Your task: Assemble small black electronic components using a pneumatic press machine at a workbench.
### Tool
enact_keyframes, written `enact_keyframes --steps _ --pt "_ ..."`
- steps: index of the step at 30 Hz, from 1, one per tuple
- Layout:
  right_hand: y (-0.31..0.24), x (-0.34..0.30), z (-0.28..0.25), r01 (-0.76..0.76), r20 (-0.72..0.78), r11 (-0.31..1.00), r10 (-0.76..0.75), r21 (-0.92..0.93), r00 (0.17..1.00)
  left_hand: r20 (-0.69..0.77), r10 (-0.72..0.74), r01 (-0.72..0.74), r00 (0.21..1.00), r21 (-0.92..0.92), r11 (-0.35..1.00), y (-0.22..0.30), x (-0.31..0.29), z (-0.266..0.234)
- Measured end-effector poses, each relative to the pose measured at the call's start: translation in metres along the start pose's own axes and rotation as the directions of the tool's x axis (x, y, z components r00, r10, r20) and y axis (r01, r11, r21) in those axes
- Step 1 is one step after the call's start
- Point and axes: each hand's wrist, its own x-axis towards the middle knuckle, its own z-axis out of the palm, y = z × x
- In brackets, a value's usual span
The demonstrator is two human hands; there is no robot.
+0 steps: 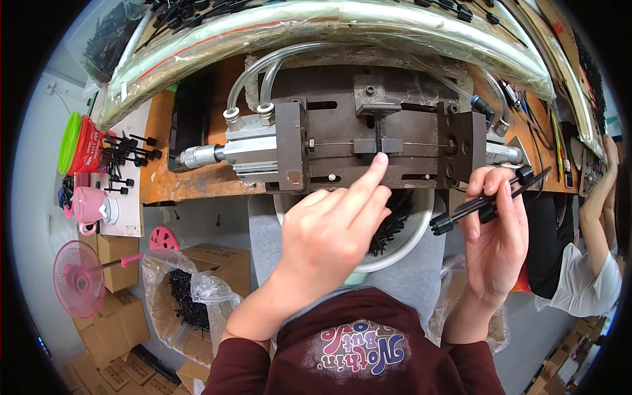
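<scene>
My left hand (329,227) reaches over the metal fixture (342,85) with its index finger stretched out and the other fingers loosely curled. That fingertip touches the near end of a thin black part (379,135), which lies across a small grey block (392,146) at the fixture's middle. Thin metal pins run toward the block from both sides. To the right, my right hand (495,253) grips several black plastic rods with knobbed ends (443,226) between thumb and fingers. Below the fixture, a white basket (421,227) of black parts sits at my lap, partly hidden by my left hand.
Air cylinders (253,151) with clear hoses (247,76) flank the fixture. Black knobbed parts (135,151) and a pink cup (89,204) are at left, near a pink fan (79,280). Bagged black parts (187,299) stand below. Another person's arm (599,204) shows at far right.
</scene>
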Motion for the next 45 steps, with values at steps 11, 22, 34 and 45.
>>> enact_keyframes --steps 11,22,34,45 --pt "0.002 -0.005 -0.001 -0.003 0.046 1.0 0.004 -0.016 0.999 0.026 -0.027 0.025 0.999 0.051 0.998 0.0 0.009 0.001" --pt "0.003 -0.01 0.011 -0.15 0.109 0.988 0.147 0.024 0.983 0.022 0.181 -0.15 0.983 -0.468 0.871 0.022 0.001 -0.027" --pt "0.01 -0.007 0.003 0.326 -0.011 0.786 -0.389 -0.525 0.921 -0.013 -0.035 0.034 0.999 -0.071 0.997 0.004 -0.001 -0.004" --pt "0.017 -0.014 0.007 0.494 0.357 0.177 -0.494 -0.851 0.793 0.098 -0.039 0.027 0.994 0.117 0.993 0.005 0.012 -0.005"
